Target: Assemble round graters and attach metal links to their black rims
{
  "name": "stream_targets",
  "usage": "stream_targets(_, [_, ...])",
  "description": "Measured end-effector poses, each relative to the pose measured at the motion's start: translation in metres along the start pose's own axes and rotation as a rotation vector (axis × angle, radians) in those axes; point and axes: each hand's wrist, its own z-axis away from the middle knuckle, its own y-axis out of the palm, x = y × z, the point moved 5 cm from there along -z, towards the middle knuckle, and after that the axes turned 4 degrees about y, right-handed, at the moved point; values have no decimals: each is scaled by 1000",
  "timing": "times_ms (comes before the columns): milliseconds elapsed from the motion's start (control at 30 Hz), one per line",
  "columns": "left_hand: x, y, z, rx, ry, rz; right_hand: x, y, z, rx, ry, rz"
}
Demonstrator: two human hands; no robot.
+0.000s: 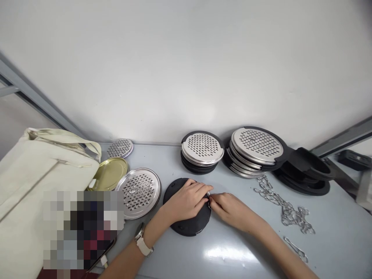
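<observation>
A round black plastic disc (188, 228) lies flat on the table in front of me. My left hand (187, 199), with a watch at the wrist, rests across the disc and grips its right edge. At that edge, my right hand (228, 209) pinches a bent metal wire clip (209, 195), mostly hidden by my fingers. The left fingertips are close to the clip; whether they touch it I cannot make out. More loose wire clips (293, 215) lie to the right, with a single clip (295, 248) nearer me.
Perforated metal discs with black rims stand in a smaller stack (202, 148) and a larger stack (257, 145). Black bowl-like parts (308, 166) are at right. Left are a perforated plate (139, 193), a gold lid (109, 174), small perforated discs (119, 148) and a cream bag (43, 174).
</observation>
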Motion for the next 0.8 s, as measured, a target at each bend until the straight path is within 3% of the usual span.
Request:
stream_targets(533, [0, 1, -1, 5, 22, -4, 2, 0, -1, -28, -4, 84])
stream_targets(800, [2, -1, 0, -12, -26, 116, 3, 0, -2, -26, -7, 99])
